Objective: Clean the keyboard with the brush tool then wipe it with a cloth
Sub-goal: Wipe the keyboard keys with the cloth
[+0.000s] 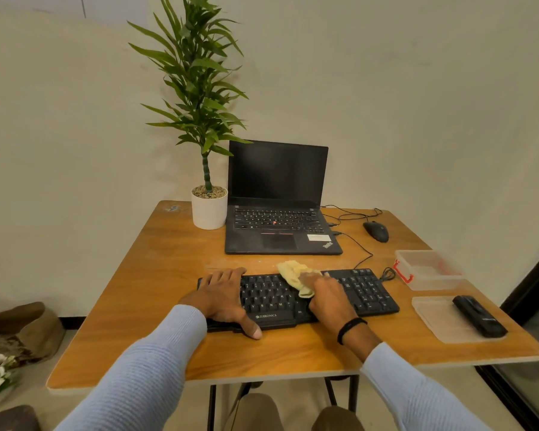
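Note:
A black keyboard [364,290] lies across the near middle of the wooden table [156,275]. My left hand [224,297] lies flat over the keyboard's left end, thumb at its front edge. My right hand [330,298] presses a crumpled yellow cloth [293,273] onto the keys near the keyboard's middle, fingers over the cloth. A black brush tool [479,315] lies on a clear plastic lid [439,318] at the right.
An open black laptop [277,194] stands behind the keyboard, with a potted plant [209,209] to its left. A black mouse [376,231] with its cable lies at the back right. A clear plastic box [430,270] with red clips sits right of the keyboard.

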